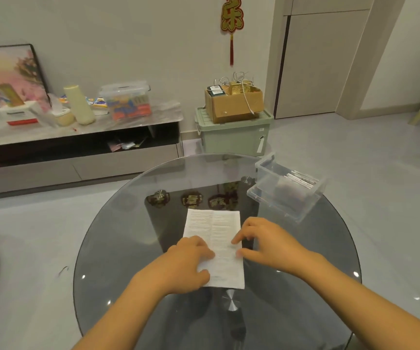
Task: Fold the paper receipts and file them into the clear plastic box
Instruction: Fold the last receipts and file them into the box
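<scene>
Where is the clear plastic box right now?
In the head view the clear plastic box sits at the far right edge of the round glass table, beyond the right hand.

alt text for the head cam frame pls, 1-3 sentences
Two bare hands, left hand and right hand, press on a printed paper receipt lying flat on a round glass table. A clear plastic box holding folded papers sits at the table's far right edge, its lid open.
</scene>
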The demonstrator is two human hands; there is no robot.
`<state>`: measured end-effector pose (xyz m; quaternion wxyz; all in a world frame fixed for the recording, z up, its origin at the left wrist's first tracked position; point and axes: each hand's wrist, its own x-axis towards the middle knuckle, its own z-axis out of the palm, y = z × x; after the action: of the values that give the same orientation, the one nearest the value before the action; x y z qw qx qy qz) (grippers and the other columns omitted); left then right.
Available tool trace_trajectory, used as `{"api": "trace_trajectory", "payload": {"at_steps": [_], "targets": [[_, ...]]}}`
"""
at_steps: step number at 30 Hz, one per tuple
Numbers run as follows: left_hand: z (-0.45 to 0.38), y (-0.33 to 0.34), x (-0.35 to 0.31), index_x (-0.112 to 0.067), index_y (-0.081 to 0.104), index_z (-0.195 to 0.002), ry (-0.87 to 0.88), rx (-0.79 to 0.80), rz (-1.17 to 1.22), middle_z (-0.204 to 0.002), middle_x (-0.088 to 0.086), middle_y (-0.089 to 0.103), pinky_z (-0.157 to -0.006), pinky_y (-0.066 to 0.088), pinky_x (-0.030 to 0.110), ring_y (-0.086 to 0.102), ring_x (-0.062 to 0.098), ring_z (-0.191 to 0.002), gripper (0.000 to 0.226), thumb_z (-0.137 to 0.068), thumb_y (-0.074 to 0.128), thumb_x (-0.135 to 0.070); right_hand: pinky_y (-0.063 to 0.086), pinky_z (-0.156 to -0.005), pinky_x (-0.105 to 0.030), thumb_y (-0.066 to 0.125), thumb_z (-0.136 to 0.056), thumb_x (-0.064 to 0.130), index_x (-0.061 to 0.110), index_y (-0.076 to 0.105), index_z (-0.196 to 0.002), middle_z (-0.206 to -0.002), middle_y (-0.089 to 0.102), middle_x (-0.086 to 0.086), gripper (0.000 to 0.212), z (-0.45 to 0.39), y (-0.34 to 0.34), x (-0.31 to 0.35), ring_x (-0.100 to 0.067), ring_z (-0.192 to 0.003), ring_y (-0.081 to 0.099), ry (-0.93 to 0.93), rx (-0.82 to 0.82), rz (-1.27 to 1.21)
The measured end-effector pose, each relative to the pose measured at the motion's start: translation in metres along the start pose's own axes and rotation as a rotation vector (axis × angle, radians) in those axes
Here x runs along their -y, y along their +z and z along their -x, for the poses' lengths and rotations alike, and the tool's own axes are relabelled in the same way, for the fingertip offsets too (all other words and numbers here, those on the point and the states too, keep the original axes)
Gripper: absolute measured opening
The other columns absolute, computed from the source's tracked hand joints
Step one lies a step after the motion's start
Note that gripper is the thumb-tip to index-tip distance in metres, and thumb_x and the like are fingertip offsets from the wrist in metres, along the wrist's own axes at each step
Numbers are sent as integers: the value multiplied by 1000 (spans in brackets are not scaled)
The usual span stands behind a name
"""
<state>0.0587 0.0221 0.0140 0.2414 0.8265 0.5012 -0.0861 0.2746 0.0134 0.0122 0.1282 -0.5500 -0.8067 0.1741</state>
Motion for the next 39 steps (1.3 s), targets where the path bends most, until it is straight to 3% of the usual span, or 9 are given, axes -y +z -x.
{"api": "trace_trajectory", "payload": {"at_steps": [3,7,13,18,22,26,29,34,39], "targets": [[-8,5,3,-37,28,-145,32,21,-40,-149,-9,17,-113,27,39,23,22,-135,64,-86,52,-42,41,-88,-23,64,-83,38,32,64,-114,-115,53,12,31,-1,0,1,-7,-107,44,-19,104,40],[-16,6,8,-40,20,-147,90,15,-66,-148,-12,12,-115,22,39,16,20,-136,76,-83,58,-49,36,-91,-19,70,-76,48,35,59,-119,-125,47,14,46,-4,2,-3,-7,-116,36,-49,203,78],[-17,3,13,-40,23,-146,122,-6,-34,-146,-15,15,-114,25,34,18,13,-134,78,-80,63,-52,37,-89,-21,69,-77,47,35,61,-117,-124,49,14,42,-8,3,-5,-6,-113,38,-77,187,103],[-17,5,13,-42,27,-144,114,-27,-7,-143,-17,18,-112,29,37,19,14,-131,80,-75,62,-62,46,-88,-30,56,-87,40,30,68,-108,-111,64,10,26,-9,5,-5,-9,-101,53,-121,124,120],[-16,-2,16,-45,45,-129,139,-37,140,-127,-20,40,-103,37,32,36,9,-118,56,-78,63,-58,50,-76,-31,56,-86,36,25,69,-91,-91,68,8,18,-9,-1,-6,-10,-83,59,-31,98,-64],[-16,-7,18,-31,63,-104,118,-91,453,-102,-16,64,-81,50,20,60,5,-92,21,-85,65,-40,43,-64,-28,52,-90,31,32,50,-72,-79,61,3,19,-12,-3,-6,-18,-75,58,53,25,-199],[-19,-7,19,-34,67,-99,48,-183,674,-95,-15,71,-78,52,16,66,2,-87,13,-88,64,-29,45,-69,-25,47,-94,39,32,50,-94,-95,63,4,8,-14,0,-6,-13,-83,58,147,-13,-268],[-33,4,23,-27,65,-101,-85,-402,627,-94,-4,70,-80,56,29,66,10,-85,14,-87,65,-28,44,-80,-20,57,-90,36,25,39,-130,-114,56,4,46,-18,2,-7,-11,-95,54,272,-63,-323],[-39,9,16,-27,42,-128,-71,-463,457,-114,-10,51,-69,47,11,56,3,-89,52,-84,69,-22,50,-84,-30,60,-86,17,33,19,-142,-121,57,-6,71,-20,8,-7,-20,-100,58,323,-17,-253]]}}
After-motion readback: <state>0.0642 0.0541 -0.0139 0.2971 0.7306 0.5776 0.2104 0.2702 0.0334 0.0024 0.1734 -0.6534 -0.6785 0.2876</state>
